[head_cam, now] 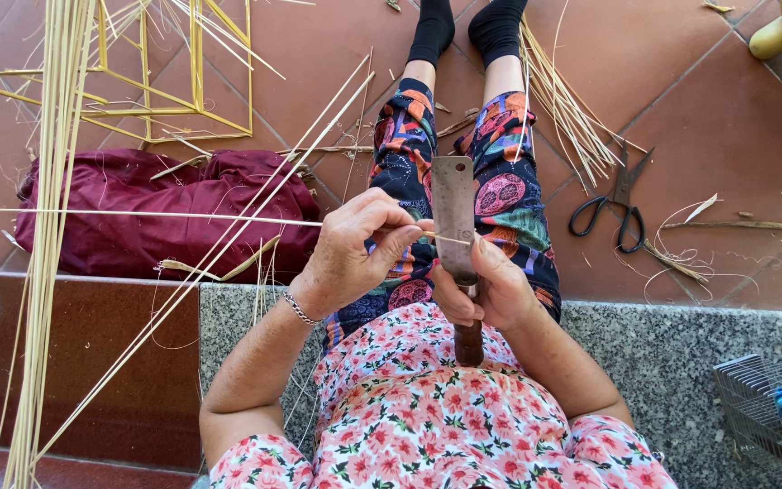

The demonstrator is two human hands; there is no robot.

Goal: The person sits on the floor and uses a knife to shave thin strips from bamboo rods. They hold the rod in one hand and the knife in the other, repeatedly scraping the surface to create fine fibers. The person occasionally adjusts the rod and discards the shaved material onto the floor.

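Observation:
My right hand (489, 288) grips the brown handle of a broad cleaver (452, 213), blade pointing away over my lap. My left hand (355, 249) pinches a long thin bamboo strip (138, 215) that runs off to the left and meets the blade at its right end. Both hands sit close together above my patterned trousers.
Bundles of pale bamboo strips (52, 181) lean at the left, more lie by my right leg (567, 113). A maroon cloth (138, 213) is on the floor, a yellow strip frame (174, 72) behind it. Black scissors (617, 213) lie at right. A wire basket (762, 412) is on the granite ledge.

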